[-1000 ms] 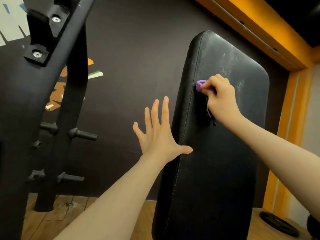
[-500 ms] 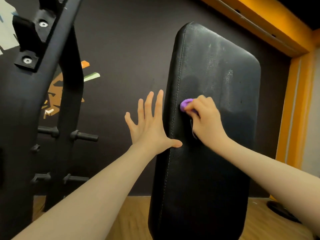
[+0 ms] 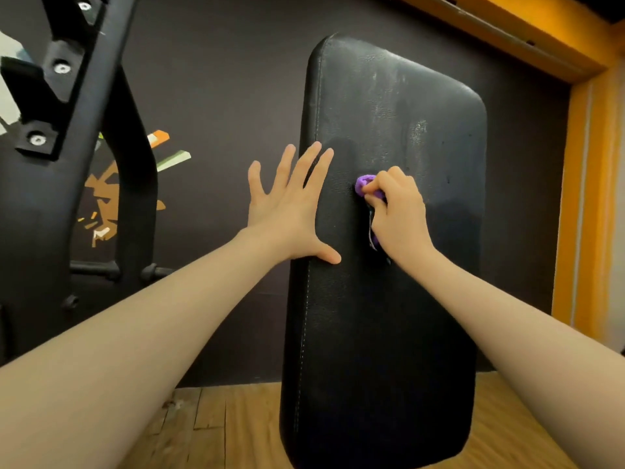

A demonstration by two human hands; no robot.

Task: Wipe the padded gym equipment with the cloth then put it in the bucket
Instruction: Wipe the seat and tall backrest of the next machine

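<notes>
A tall black padded bench back (image 3: 399, 299) stands upright in front of me, with pale smears on its upper part. My right hand (image 3: 397, 214) grips a bunched purple cloth (image 3: 364, 183) and presses it against the pad's middle. Only a small tip of the cloth shows past my fingers. My left hand (image 3: 291, 208) lies flat with fingers spread on the pad's left edge, thumb on the pad face. No bucket is in view.
A black steel rack frame (image 3: 84, 137) with pegs stands at the left. A dark wall with a painted graphic (image 3: 108, 198) is behind. An orange door frame (image 3: 581, 198) runs along the right. The floor (image 3: 220, 428) below is wooden.
My right hand has slid the cloth down the pad from near its upper left edge toward the middle. My left hand has stayed flat on the pad's left edge.
</notes>
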